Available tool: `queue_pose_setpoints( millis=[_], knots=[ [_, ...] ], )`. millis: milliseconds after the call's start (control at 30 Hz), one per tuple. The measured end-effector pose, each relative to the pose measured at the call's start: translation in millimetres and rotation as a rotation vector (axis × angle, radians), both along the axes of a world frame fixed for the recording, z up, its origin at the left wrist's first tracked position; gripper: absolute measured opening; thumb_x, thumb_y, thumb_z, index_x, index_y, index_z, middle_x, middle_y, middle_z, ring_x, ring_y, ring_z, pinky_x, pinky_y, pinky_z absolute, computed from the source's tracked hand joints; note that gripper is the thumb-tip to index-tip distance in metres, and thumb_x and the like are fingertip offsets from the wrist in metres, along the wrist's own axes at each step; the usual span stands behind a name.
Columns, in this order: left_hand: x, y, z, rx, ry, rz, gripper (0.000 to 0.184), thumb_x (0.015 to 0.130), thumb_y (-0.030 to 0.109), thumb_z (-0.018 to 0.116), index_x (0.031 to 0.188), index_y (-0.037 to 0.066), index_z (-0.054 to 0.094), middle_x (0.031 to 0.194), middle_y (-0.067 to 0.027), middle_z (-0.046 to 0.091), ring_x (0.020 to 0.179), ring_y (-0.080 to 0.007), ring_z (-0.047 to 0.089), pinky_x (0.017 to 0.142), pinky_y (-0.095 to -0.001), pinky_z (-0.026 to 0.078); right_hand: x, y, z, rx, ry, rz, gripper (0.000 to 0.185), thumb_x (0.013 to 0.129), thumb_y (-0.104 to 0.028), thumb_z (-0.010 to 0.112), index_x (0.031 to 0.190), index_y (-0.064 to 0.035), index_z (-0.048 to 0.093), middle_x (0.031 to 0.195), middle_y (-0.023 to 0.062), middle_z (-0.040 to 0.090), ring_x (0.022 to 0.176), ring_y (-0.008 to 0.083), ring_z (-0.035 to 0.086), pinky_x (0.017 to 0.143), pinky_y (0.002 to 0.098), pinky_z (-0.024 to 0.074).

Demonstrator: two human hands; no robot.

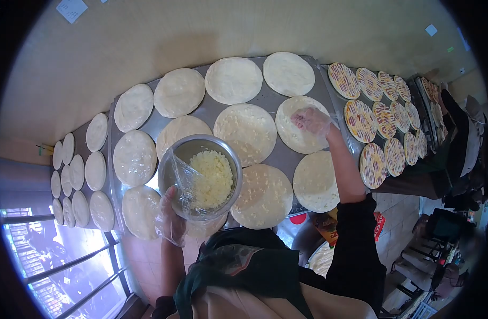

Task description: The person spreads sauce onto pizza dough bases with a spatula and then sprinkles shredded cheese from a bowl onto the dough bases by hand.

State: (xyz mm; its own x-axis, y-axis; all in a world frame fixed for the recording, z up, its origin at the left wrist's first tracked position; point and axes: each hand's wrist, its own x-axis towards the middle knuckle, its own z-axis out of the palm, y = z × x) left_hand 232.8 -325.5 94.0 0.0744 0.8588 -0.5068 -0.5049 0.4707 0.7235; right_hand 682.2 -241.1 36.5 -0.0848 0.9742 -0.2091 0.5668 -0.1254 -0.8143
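Observation:
My left hand (171,220), in a clear plastic glove, grips the rim of a metal bowl (236,175). The bowl holds pale yellow grated cheese (211,178), and clear plastic film (183,181) hangs over its near left side. My gloved right hand (311,121) is over a flat dough round (293,139), its fingers bunched and pointing down; whatever is in them does not show. Pale bits are scattered on that round and on neighbouring rounds (262,196). The bowl partly covers two other rounds.
Plain dough rounds lie along the wall side and on a tray (86,133) at left. On the right, another tray (361,95) bears rounds with dark and yellow stripes. A person in dark clothing (451,143) stands at far right. Orange-red packaging (379,225) sits below the table edge.

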Motion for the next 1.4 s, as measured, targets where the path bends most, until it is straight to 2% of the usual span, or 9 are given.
queue_pose_setpoints(
  millis=[200, 433, 700, 767, 900, 1000, 1100, 1300, 1400],
  knots=[
    [0, 1, 2, -0.022, -0.039, 0.033, 0.049, 0.084, 0.028, 0.056, 0.122, 0.001, 0.041, 0.108, -0.0105, 0.055, 0.095, -0.0209, 0.056, 0.083, -0.033, 0.047, -30, 6, -7, 0.063, -0.476, 0.042, 0.019, 0.069, -0.011, 0.055, 0.085, -0.0031, 0.062, 0.077, 0.0142, 0.063, 0.076, 0.0262, 0.061, 0.072, 0.0355, 0.047],
    [-9, -2, -2, -0.016, -0.078, 0.039, 0.044, 0.085, 0.024, 0.056, 0.119, 0.0, 0.044, 0.103, -0.01, 0.057, 0.09, -0.0194, 0.058, 0.08, -0.0315, 0.049, -27, 5, -25, 0.173, -0.483, 0.162, 0.019, 0.068, -0.011, 0.055, 0.083, -0.0028, 0.064, 0.073, 0.0144, 0.062, 0.077, 0.0268, 0.061, 0.072, 0.0361, 0.0468],
    [-28, -3, -25, 0.006, -0.042, -0.021, 0.053, 0.082, 0.031, 0.059, 0.122, 0.001, 0.041, 0.106, -0.0088, 0.055, 0.094, -0.0187, 0.055, 0.082, -0.0312, 0.046, -116, -6, 75, -0.147, 0.581, -0.025, 0.017, 0.077, -0.012, 0.064, 0.087, 0.0008, 0.064, 0.082, 0.0041, 0.064, 0.071, 0.0104, 0.059, 0.063, 0.0227, 0.0478],
    [-32, -5, -37, 0.006, 0.005, -0.067, 0.059, 0.08, 0.037, 0.061, 0.123, 0.0, 0.042, 0.109, -0.008, 0.053, 0.1, -0.0176, 0.051, 0.088, -0.031, 0.041, -161, -12, 100, -0.148, 0.564, 0.114, 0.015, 0.078, -0.009, 0.063, 0.089, 0.0023, 0.063, 0.076, 0.0062, 0.061, 0.069, 0.0124, 0.057, 0.064, 0.0258, 0.0485],
    [-21, -1, -20, -0.061, 0.173, -0.154, 0.06, 0.08, 0.038, 0.061, 0.122, -0.002, 0.044, 0.109, -0.0077, 0.053, 0.097, -0.0184, 0.052, 0.086, -0.0299, 0.041, -232, -19, 79, 0.331, -0.088, 0.651, 0.019, 0.073, -0.007, 0.061, 0.09, 0.0016, 0.06, 0.091, 0.0151, 0.061, 0.087, 0.027, 0.059, 0.077, 0.0337, 0.0473],
    [-29, -1, -26, -0.054, 0.192, -0.211, 0.056, 0.08, 0.032, 0.062, 0.123, 0.002, 0.042, 0.109, -0.0085, 0.055, 0.096, -0.0191, 0.055, 0.083, -0.0316, 0.045, -265, -30, 70, 0.326, -0.189, 0.807, 0.018, 0.071, -0.007, 0.058, 0.088, -0.0002, 0.059, 0.09, 0.0155, 0.059, 0.085, 0.0311, 0.058, 0.077, 0.0371, 0.0467],
    [-34, 2, -23, 0.006, 0.057, -0.198, 0.053, 0.08, 0.031, 0.061, 0.122, 0.002, 0.044, 0.109, -0.0085, 0.055, 0.096, -0.0189, 0.055, 0.084, -0.0314, 0.045, -284, -46, 34, 0.197, 0.126, 0.829, 0.021, 0.075, -0.017, 0.059, 0.086, 0.0001, 0.056, 0.088, 0.0159, 0.057, 0.084, 0.0309, 0.055, 0.076, 0.0375, 0.046],
    [-48, -4, -18, 0.008, 0.137, -0.268, 0.058, 0.082, 0.037, 0.058, 0.124, 0.0, 0.042, 0.113, -0.0074, 0.051, 0.103, -0.0176, 0.047, 0.091, -0.0299, 0.036, -280, -59, 37, 0.581, -0.068, 0.727, 0.017, 0.075, -0.017, 0.052, 0.082, -0.002, 0.057, 0.087, 0.0147, 0.057, 0.081, 0.0303, 0.056, 0.073, 0.0399, 0.0449],
    [-63, -3, -31, -0.016, 0.17, -0.262, 0.059, 0.083, 0.038, 0.058, 0.125, -0.001, 0.042, 0.115, -0.0076, 0.05, 0.104, -0.0174, 0.046, 0.092, -0.0299, 0.036, -296, -56, 41, 0.431, -0.201, 0.706, 0.014, 0.073, -0.014, 0.049, 0.076, -0.0034, 0.058, 0.08, 0.015, 0.059, 0.076, 0.0307, 0.059, 0.073, 0.0375, 0.0482]
  ],
)
